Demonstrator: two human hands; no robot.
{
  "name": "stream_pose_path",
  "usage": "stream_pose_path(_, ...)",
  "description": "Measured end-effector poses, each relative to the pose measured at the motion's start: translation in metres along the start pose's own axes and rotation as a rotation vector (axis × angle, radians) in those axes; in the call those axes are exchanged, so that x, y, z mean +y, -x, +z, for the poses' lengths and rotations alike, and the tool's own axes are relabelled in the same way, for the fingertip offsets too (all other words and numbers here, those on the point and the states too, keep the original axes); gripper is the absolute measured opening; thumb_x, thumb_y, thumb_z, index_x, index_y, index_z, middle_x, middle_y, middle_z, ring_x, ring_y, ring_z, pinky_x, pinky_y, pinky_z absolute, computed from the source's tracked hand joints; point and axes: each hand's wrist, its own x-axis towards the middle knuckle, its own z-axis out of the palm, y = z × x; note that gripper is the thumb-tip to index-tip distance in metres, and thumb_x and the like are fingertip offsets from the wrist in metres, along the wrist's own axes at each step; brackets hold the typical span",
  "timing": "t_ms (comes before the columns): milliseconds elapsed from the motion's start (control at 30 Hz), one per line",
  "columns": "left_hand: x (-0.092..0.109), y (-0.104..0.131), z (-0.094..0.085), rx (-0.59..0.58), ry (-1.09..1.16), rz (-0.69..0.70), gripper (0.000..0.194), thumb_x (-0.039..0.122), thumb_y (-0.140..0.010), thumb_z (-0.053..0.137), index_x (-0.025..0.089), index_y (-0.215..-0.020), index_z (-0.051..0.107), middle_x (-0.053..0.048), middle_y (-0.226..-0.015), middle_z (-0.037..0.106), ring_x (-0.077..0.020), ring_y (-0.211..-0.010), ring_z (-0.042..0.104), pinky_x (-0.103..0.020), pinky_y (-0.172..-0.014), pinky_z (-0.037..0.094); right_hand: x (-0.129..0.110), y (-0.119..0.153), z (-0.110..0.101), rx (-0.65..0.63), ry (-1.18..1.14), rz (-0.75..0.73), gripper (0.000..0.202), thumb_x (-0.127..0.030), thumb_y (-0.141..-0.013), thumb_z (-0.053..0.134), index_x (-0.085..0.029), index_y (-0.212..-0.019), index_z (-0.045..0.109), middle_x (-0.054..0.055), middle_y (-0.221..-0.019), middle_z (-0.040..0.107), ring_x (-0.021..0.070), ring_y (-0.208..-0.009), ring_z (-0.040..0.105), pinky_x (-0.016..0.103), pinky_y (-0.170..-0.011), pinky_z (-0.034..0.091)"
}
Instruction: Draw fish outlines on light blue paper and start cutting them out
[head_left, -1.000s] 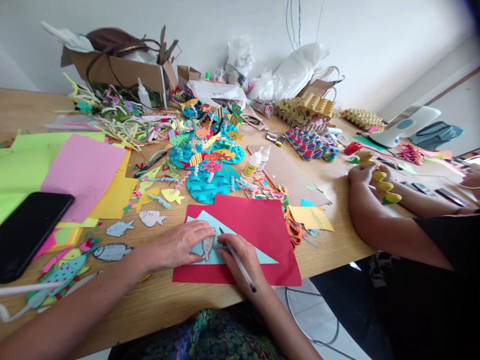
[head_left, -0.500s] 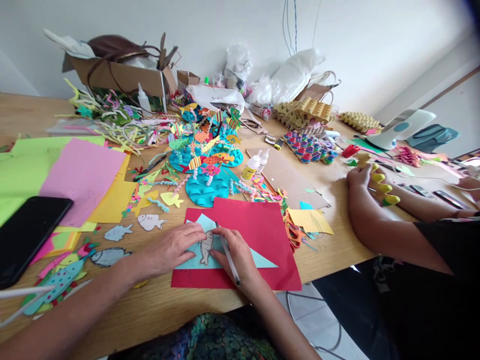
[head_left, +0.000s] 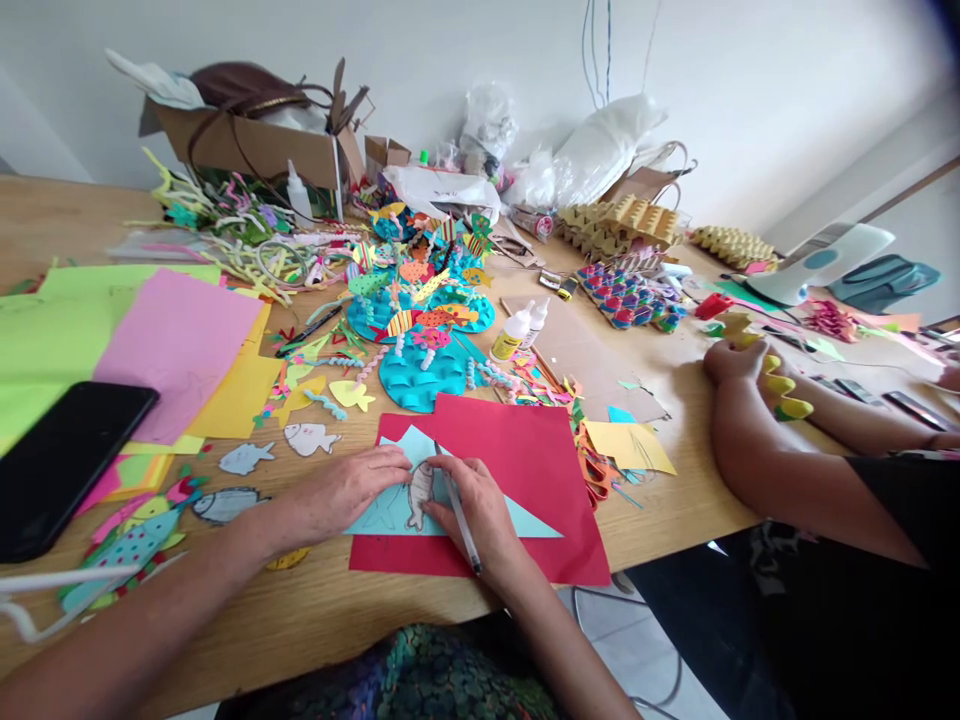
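Note:
A grey paper fish lies on a light blue sheet, which rests on a red sheet. My right hand holds a pen and touches the fish's right side with its fingers. My left hand lies on the blue sheet left of the fish, fingers spread and nothing held. A pencil outline shows on the blue sheet between that hand and the fish. Left of my left hand are a white paper fish, a pale blue one and a grey-blue one.
A black phone lies at the left. Glue bottles stand beyond the red sheet, near a blue base with paper fish. Orange scissors lie right of it. At the right, another person's hands hold a yellow carton piece.
The view has shifted slightly, so most things appear a little further right. My left hand has slid slightly left relative to the fish, uncovering more of the pencil outline.

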Motion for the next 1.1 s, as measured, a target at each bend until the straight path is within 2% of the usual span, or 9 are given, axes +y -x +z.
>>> stream_pose_path(233, -0.004, 0.002, 0.002, -0.022, 0.051, -0.041, 0.038, 0.006, -0.087, 0.035, 0.020, -0.112, 0.061, -0.006, -0.123, 0.059, -0.0176, -0.118, 0.051, -0.037, -0.103, 0.038, 0.000, 0.001, -0.001, -0.008, -0.012, -0.005, 0.045, -0.011, -0.067, 0.074, -0.019, -0.109, 0.059, 0.007, -0.094, 0.066, 0.0220, -0.088, 0.057, 0.032, -0.076, 0.047)
stream_pose_path(467, -0.004, 0.003, 0.001, -0.069, 0.040, -0.061, 0.037, 0.006, -0.088, 0.036, 0.019, -0.113, 0.061, -0.007, -0.126, 0.057, -0.0180, -0.121, 0.047, -0.038, -0.104, 0.035, 0.000, 0.002, -0.002, -0.010, -0.017, -0.011, 0.045, -0.011, -0.067, 0.074, -0.019, -0.108, 0.059, 0.008, -0.095, 0.067, 0.0227, -0.088, 0.057, 0.032, -0.077, 0.047)
stream_pose_path(767, -0.006, 0.000, -0.001, -0.070, 0.054, -0.008, 0.041, 0.003, -0.087, 0.034, 0.021, -0.109, 0.063, -0.007, -0.123, 0.059, -0.0180, -0.118, 0.049, -0.037, -0.102, 0.038, -0.001, 0.001, 0.000, -0.008, -0.002, -0.008, 0.044, -0.011, -0.066, 0.074, -0.019, -0.107, 0.060, 0.008, -0.092, 0.067, 0.0223, -0.085, 0.057, 0.031, -0.074, 0.048)
stream_pose_path(1000, -0.005, -0.002, -0.009, -0.149, 0.043, 0.032, 0.042, 0.002, -0.086, 0.035, 0.021, -0.113, 0.061, -0.007, -0.125, 0.058, -0.0191, -0.122, 0.046, -0.039, -0.102, 0.037, -0.001, 0.002, -0.001, -0.004, -0.004, -0.012, 0.044, -0.010, -0.067, 0.072, -0.020, -0.108, 0.060, 0.008, -0.094, 0.066, 0.0221, -0.087, 0.058, 0.031, -0.075, 0.048)
stream_pose_path(1100, -0.008, -0.001, -0.010, -0.129, 0.057, 0.030, 0.046, 0.000, -0.084, 0.034, 0.022, -0.114, 0.061, -0.006, -0.126, 0.058, -0.0187, -0.122, 0.046, -0.039, -0.102, 0.037, -0.001, 0.002, -0.001, -0.002, -0.002, -0.016, 0.043, -0.011, -0.068, 0.072, -0.019, -0.108, 0.059, 0.008, -0.095, 0.066, 0.0221, -0.086, 0.058, 0.032, -0.075, 0.048)
